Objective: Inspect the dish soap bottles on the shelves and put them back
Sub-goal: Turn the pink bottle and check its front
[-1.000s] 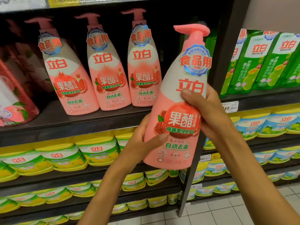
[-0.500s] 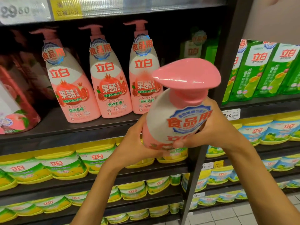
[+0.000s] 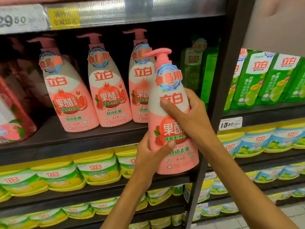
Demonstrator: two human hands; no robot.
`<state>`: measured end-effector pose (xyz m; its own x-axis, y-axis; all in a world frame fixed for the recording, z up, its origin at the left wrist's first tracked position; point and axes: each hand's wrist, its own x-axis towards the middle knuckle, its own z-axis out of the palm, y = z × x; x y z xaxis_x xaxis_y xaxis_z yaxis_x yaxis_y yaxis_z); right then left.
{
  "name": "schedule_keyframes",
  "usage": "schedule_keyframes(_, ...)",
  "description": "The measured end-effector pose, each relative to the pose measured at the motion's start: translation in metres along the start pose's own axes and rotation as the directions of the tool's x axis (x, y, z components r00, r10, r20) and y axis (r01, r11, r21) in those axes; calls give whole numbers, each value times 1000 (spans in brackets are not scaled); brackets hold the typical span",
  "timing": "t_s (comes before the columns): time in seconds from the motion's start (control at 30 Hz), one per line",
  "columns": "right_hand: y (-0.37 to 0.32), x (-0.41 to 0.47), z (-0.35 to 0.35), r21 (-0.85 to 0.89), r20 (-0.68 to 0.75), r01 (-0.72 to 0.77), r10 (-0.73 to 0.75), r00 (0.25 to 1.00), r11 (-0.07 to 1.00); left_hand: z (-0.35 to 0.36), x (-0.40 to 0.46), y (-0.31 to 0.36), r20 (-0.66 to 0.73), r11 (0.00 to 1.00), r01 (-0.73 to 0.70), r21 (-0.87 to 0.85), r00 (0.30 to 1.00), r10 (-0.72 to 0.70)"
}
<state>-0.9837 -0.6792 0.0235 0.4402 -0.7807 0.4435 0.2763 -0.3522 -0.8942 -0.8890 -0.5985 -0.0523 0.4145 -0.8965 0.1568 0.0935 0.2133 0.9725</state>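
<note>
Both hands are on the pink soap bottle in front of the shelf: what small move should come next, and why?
Probably lift the held bottle up and back into the empty spot right of the three pink bottles. Left hand and right hand grip it upright, label forward, below shelf level.

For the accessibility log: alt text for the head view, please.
Both hands, left hand low and right hand higher, hold a pink bottle upright before a shelf where three matching bottles stand. Green bottles sit to the right.

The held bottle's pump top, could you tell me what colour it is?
Pink, clearest in the head view: pump top.
</note>
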Motion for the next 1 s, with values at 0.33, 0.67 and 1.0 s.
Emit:
schedule_keyframes(0.33,-2,42,-12,-23,-253,154,-154,955,988,21,45,12,-130,915,-185,357,961,245)
schedule_keyframes(0.67,18,65,-23,-207,-293,220,-275,916,953,35,65,-11,-134,713,-331,618,850,510)
schedule_keyframes(1.0,26,77,-27,-261,-269,179,-250,930,949,53,82,-20,-197,590,-309,745,744,638)
